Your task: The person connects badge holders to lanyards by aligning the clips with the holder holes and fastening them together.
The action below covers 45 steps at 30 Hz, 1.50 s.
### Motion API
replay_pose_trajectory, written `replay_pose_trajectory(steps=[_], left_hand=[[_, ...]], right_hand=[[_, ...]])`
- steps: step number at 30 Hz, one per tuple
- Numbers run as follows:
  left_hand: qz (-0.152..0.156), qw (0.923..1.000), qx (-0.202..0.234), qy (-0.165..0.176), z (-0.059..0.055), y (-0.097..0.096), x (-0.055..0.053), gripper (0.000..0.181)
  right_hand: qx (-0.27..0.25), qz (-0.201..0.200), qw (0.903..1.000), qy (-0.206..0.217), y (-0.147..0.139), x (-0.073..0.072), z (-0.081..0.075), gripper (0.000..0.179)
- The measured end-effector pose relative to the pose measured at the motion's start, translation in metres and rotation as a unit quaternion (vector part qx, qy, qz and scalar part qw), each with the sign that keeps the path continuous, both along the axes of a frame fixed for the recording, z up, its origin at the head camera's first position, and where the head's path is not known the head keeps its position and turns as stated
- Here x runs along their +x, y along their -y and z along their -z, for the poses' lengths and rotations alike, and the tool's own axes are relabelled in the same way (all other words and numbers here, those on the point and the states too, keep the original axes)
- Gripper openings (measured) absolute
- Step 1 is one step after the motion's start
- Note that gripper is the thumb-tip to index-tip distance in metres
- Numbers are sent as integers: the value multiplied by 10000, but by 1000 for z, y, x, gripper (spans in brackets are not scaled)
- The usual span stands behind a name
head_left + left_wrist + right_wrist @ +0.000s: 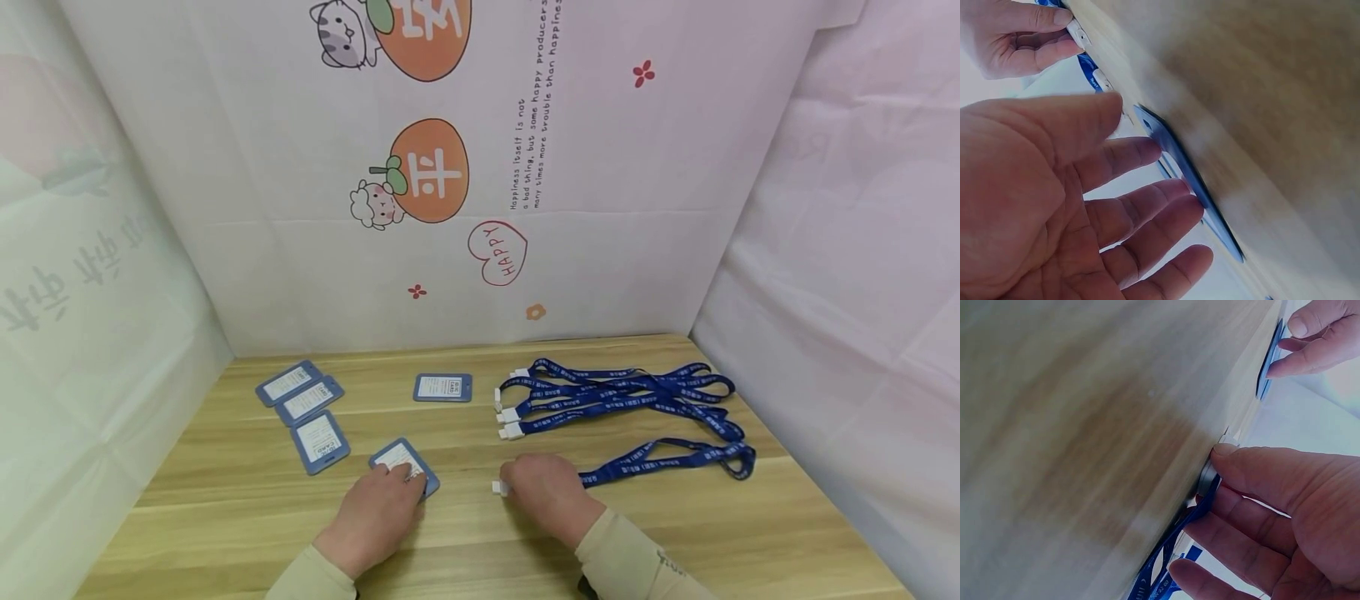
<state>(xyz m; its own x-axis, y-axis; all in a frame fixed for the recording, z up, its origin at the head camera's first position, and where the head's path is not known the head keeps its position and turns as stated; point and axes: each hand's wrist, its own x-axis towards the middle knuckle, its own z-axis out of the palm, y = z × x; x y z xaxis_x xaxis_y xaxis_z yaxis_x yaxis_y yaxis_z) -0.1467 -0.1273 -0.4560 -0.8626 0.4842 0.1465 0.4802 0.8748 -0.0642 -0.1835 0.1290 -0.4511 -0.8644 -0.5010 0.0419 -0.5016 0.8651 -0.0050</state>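
Observation:
Under the fingertips of my left hand a blue-framed badge holder with a white card lies on the table. The left wrist view shows those fingers extended onto the holder, with the thumb apart from it. My right hand pinches a dark blue lanyard by its white clip end, close over the wood. In the right wrist view the thumb presses on the clip, and the blue strap runs down past the fingers. Part of the strap is hidden under the right hand in the head view.
Three badge holders lie at the left, touching or overlapping. Another badge holder lies at the back middle. Several blue lanyards with white clips are spread at the back right. White printed cloth encloses the wooden table.

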Motion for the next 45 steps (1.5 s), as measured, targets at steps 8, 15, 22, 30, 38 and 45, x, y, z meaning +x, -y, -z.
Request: replay_pose_trajectory(steps=[8,15,22,30,38,45], left_hand=[[300,9993,48,-221,3,1,0,24],[335,9989,229,-228,5,1,1,26],[276,9989,338,-172,4,0,2,22],[239,9990,333,-180,3,0,2,21],[166,9992,371,24,2,-1,0,26],[55,9993,368,97,0,-3,1,25]], right_hand=[[-58,-23,10000,-51,-1,0,1,8],[-95,-45,9999,-51,-1,0,1,8],[-100,-24,9999,26,-1,0,1,7],[-110,24,9999,-1,-1,0,1,8],[-190,-42,9997,-170,-2,0,3,9],[-166,2,9997,-167,-2,1,3,9]])
